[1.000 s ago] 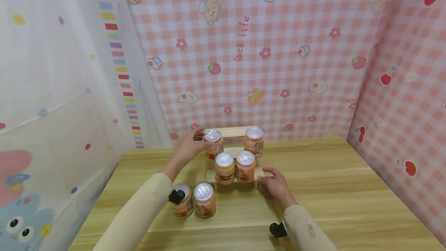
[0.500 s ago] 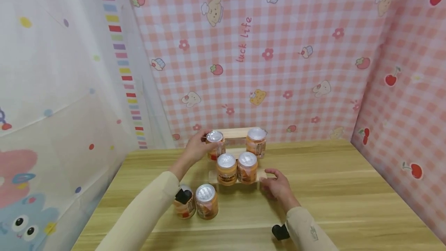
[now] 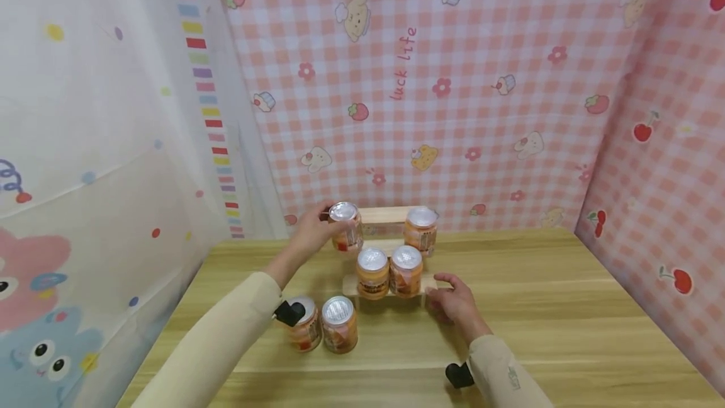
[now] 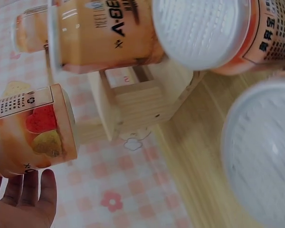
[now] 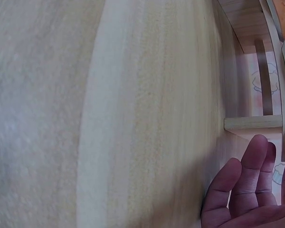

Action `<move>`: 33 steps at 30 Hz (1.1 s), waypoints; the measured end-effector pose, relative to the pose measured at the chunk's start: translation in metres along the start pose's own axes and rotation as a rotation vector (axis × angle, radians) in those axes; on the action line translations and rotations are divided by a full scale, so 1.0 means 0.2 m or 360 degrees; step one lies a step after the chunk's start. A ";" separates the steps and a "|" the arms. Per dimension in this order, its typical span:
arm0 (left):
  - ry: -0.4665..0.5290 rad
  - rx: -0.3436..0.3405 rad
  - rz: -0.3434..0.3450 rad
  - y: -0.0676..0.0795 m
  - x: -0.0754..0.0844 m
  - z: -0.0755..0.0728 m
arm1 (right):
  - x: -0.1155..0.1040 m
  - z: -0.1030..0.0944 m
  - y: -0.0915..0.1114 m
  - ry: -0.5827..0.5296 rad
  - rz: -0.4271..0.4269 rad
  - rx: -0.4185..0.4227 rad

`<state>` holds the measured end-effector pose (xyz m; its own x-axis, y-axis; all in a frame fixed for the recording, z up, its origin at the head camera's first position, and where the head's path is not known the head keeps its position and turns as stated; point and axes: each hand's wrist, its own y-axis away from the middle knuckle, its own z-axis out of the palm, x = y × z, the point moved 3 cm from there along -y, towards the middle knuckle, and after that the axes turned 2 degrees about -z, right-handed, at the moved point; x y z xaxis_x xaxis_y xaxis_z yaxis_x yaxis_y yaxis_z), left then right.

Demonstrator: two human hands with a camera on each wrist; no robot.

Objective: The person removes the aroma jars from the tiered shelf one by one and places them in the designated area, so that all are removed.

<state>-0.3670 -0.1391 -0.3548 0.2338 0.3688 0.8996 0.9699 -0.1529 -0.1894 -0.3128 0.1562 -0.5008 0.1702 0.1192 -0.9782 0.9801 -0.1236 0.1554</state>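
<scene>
While patterned cloth [image 3: 481,112] encloses the back and sides, a wood-grain table [image 3: 538,320] fills the floor of the scene, bearing a stepped wooden rack [image 3: 391,215]. The person's right hand [image 3: 455,302] is at the rack's right end, fingers bent and slightly apart; I cannot tell whether they pinch the board. The left hand [image 3: 308,232] is clamped round one can [image 3: 350,241] at the upper left of the rack, thumb across the front, fingers behind; whether its base touches wood is unclear. Another can [image 3: 421,235] stands at the upper right, two cans [image 3: 373,276] sit side by side on the lower step, and two more [image 3: 339,327] wait on the table, front left. The held can looks stiff, smooth and moderately heavy, likely a little slippery, not very fragile; it is best taken round its middle, below the silvery lid [image 3: 343,211], kept level past its neighbours.
</scene>
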 end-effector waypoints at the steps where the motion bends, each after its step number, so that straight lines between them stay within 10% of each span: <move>1: 0.0014 -0.0002 -0.0002 0.01 0.01 -0.02 | 0.00 0.00 0.00 0.0002 0.0001 -0.0003; 15: 0.0058 0.0064 -0.0005 0.15 0.03 -0.28 | 0.00 0.01 -0.01 0.0011 0.0008 -0.0016; 33: -0.0131 0.0167 -0.0145 0.39 -0.14 -0.56 | -0.04 0.03 0.00 0.0011 0.0001 -0.0029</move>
<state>-0.3052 -0.2638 -0.3517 0.1450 0.4514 0.8804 0.9881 -0.0204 -0.1522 -0.3146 0.1498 -0.4940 0.1715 0.1259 -0.9771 0.9817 -0.1055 0.1587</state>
